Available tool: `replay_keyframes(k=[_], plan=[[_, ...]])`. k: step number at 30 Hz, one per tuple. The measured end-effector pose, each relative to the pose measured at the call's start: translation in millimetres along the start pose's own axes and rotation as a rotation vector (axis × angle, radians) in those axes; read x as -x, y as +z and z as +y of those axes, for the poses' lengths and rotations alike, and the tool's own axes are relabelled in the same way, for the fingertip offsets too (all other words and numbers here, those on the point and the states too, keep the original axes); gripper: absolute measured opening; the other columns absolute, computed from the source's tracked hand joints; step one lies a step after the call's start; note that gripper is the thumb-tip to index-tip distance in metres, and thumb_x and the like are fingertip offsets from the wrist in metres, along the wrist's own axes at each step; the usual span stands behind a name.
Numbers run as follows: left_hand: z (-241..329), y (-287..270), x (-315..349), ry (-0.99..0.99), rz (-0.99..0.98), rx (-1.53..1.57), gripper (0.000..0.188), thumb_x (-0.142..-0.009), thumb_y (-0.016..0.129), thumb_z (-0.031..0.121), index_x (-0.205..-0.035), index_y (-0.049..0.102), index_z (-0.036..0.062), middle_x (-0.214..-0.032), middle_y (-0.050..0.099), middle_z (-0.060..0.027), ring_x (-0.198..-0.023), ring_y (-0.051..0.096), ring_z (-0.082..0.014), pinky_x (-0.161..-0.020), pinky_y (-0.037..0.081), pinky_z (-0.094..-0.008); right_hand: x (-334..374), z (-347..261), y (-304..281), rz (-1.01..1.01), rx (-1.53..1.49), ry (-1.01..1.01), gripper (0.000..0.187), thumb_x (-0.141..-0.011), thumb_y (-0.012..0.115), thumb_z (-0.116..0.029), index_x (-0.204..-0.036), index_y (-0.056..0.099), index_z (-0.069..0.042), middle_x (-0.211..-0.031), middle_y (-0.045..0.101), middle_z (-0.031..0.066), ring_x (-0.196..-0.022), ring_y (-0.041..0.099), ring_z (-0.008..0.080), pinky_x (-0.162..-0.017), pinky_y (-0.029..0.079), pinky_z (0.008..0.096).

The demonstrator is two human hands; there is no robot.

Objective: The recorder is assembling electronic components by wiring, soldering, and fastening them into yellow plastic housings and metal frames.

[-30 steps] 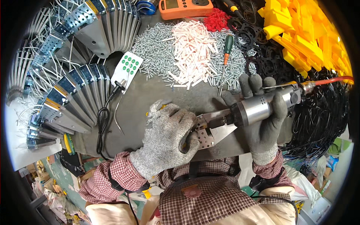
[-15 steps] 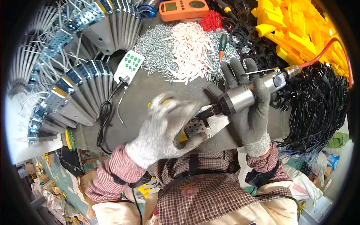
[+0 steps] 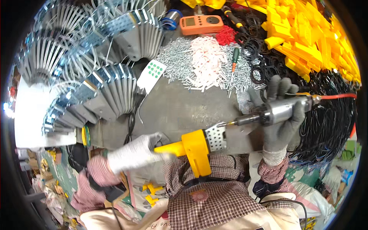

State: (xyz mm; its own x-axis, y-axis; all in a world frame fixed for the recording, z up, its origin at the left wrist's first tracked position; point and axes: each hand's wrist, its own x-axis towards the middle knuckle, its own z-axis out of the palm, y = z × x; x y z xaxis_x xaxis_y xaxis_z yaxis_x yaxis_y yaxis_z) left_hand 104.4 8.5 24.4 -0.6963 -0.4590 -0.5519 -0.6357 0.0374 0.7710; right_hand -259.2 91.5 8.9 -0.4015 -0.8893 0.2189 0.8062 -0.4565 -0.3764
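My left hand [image 3: 140, 150], in a pale glove, grips the narrow end of a yellow plastic handled housing [image 3: 196, 151]. A perforated metal plate [image 3: 217, 138] sticks out of the housing's right side, with a grey flat piece [image 3: 241, 138] beyond it. In my gloved right hand [image 3: 281, 128] lies a silver air screwdriver [image 3: 283, 110], thumb wrapped over its body and several fingers raised. Its dark nose points left, the tip at the upper edge of the perforated plate; whether it touches a screw I cannot tell.
Loose screws [image 3: 174, 57], pale pink sleeves [image 3: 207, 63] and a green-handled screwdriver [image 3: 234, 61] lie ahead. Grey blade assemblies [image 3: 103, 96] fill the left. Yellow housings [image 3: 303, 30] and black cables [image 3: 326, 122] crowd the right. A red hose [image 3: 339, 96] trails from the air tool.
My left hand has moved left and down from beside the plate and now grips the yellow handle, which has come into plain view. The air screwdriver has shifted right and lies more level.
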Motion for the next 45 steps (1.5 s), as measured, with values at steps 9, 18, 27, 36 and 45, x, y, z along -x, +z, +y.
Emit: replay_keyframes(k=[9,18,27,36,45], plan=[[7.4,43.4,-16.6,0.124,0.344,-0.845,0.065,-0.077,0.080,0.047,-0.126,0.061,0.0087,-0.099,0.065,-0.0113,-0.082,0.070,-0.0314,-0.070,0.056,-0.0406,28.9,12.4,-34.6,0.223,-0.080,0.154,0.032,-0.100,0.059,-0.023,-0.131,0.058,-0.014,-0.141,0.059,0.0092,-0.140,0.047,0.0315,-0.113,0.020,0.0802],[-2.3,43.9,-16.4,0.178,0.356,-0.935,0.068,-0.078,0.078,0.046,-0.132,0.058,0.0092,-0.097,0.063,-0.0100,-0.081,0.069,-0.0294,-0.069,0.056,-0.0406,18.8,23.1,-27.6,0.302,-0.091,0.218,0.024,-0.101,0.059,-0.025,-0.123,0.058,-0.015,-0.136,0.059,0.0072,-0.138,0.046,0.0302,-0.110,0.032,0.0775],[2.8,41.4,-15.9,0.161,0.286,-0.961,0.069,-0.077,0.078,0.031,-0.137,0.053,0.0095,-0.095,0.058,-0.0079,-0.086,0.067,-0.0269,-0.072,0.055,-0.0416,21.2,32.5,-27.6,0.154,-0.002,0.156,0.033,-0.100,0.063,-0.029,-0.128,0.060,-0.012,-0.133,0.062,0.0062,-0.140,0.046,0.0275,-0.114,0.025,0.0763],[-3.3,48.5,-17.3,0.175,0.391,-0.965,0.064,-0.076,0.078,0.033,-0.133,0.056,0.0109,-0.094,0.058,-0.0080,-0.083,0.067,-0.0266,-0.070,0.055,-0.0406,42.0,6.8,-32.0,0.237,-0.011,0.117,0.048,-0.099,0.060,-0.025,-0.145,0.045,-0.017,-0.151,0.048,0.0118,-0.148,0.035,0.0330,-0.111,0.028,0.0792],[-4.5,50.7,-18.5,0.155,0.395,-0.940,0.070,-0.071,0.082,0.036,-0.132,0.059,0.0104,-0.098,0.064,-0.0108,-0.085,0.068,-0.0317,-0.072,0.053,-0.0428,52.8,4.2,-34.2,0.223,-0.048,0.191,0.038,-0.099,0.062,-0.027,-0.135,0.056,-0.013,-0.142,0.056,0.0112,-0.141,0.042,0.0319,-0.116,0.025,0.0750]])
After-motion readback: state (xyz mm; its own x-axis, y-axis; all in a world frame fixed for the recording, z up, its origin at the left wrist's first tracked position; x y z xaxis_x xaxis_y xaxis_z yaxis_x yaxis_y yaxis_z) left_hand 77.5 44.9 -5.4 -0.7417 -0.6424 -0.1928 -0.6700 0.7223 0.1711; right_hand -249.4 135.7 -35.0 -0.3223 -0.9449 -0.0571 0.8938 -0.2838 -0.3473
